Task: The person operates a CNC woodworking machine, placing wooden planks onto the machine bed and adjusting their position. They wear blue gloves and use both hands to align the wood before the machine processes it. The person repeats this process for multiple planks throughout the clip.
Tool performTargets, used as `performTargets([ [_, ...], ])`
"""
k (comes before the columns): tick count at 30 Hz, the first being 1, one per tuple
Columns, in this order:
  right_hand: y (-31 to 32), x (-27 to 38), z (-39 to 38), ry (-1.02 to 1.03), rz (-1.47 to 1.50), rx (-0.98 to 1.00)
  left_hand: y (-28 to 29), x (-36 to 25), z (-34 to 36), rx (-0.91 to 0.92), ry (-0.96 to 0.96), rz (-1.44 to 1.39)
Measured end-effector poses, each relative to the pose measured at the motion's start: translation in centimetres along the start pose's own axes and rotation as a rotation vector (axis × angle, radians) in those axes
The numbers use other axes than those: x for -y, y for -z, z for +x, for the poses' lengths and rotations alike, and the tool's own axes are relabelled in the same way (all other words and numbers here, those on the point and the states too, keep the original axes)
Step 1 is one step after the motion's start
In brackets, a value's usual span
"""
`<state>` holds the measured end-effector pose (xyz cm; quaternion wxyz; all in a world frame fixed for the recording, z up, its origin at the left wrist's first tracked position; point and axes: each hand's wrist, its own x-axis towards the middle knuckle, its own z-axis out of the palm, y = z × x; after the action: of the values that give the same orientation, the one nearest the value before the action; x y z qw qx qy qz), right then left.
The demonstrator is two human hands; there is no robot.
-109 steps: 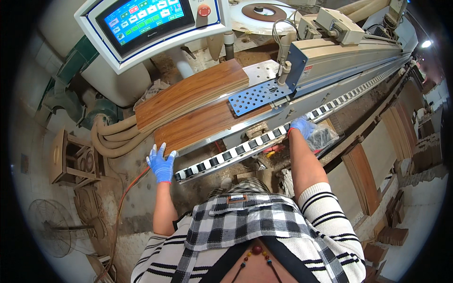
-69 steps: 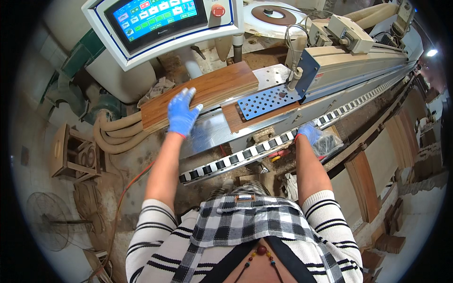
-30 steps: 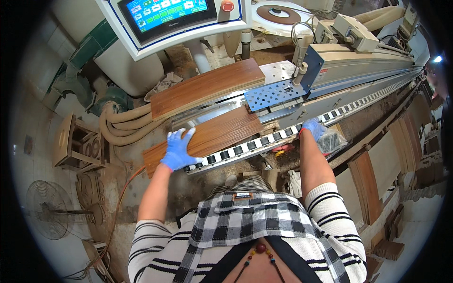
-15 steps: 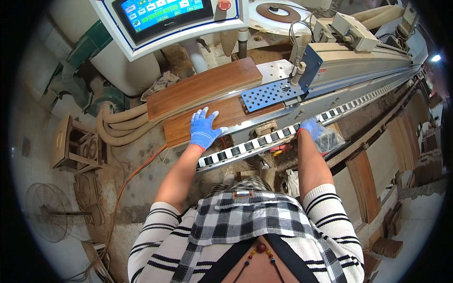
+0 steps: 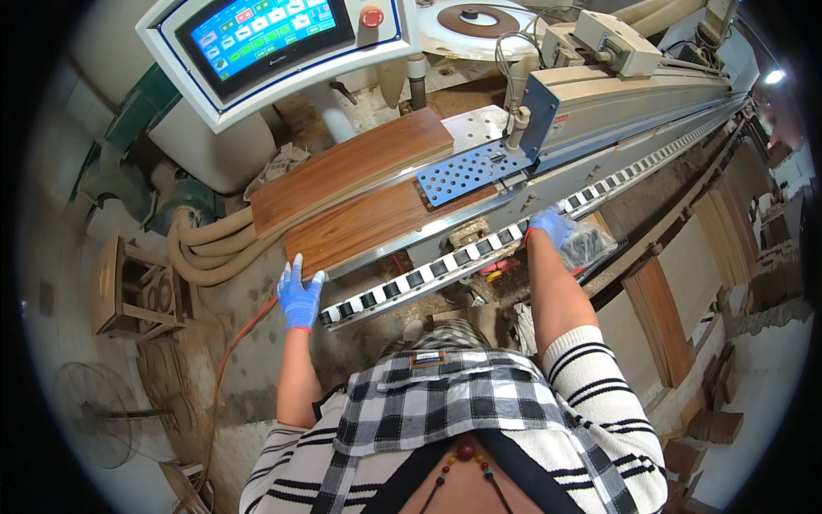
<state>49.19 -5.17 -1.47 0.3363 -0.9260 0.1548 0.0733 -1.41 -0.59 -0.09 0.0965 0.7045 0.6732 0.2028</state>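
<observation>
My left hand (image 5: 300, 295), in a blue glove with pale fingertips, is at the left end of a brown wood-grain board (image 5: 368, 224). Its fingers are spread, the tips at the board's end edge. This board lies on the machine's metal bed, its right end beneath a blue perforated plate (image 5: 462, 177). Behind it rests a stack of similar boards (image 5: 351, 163). My right hand (image 5: 550, 227), gloved alike, is at the black-and-white roller rail (image 5: 438, 268) along the machine's near side. Its fingers are partly hidden, so what they grip, if anything, does not show.
A control screen (image 5: 265, 38) with a red button (image 5: 371, 16) stands at the upper left. The long machine beam (image 5: 634, 107) runs to the far right. A plastic bag (image 5: 589, 246) lies beyond my right hand. Hoses (image 5: 201, 248) and an orange cable (image 5: 224, 360) are at left.
My left hand has slid from the top of the board leftward to its end. The right hand stays by the roller rail. The whole view has shifted slightly.
</observation>
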Motion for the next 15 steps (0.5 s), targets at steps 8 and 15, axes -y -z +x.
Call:
performTargets([
  [8,0.6,0.2,-0.6,-0.002,0.008,0.019,-1.8,0.9,0.0,-0.069,0.056,-0.132],
  [15,0.5,0.2,-0.4,-0.025,0.037,0.065,-1.4,0.4,0.0,-0.066,0.063,-0.111],
])
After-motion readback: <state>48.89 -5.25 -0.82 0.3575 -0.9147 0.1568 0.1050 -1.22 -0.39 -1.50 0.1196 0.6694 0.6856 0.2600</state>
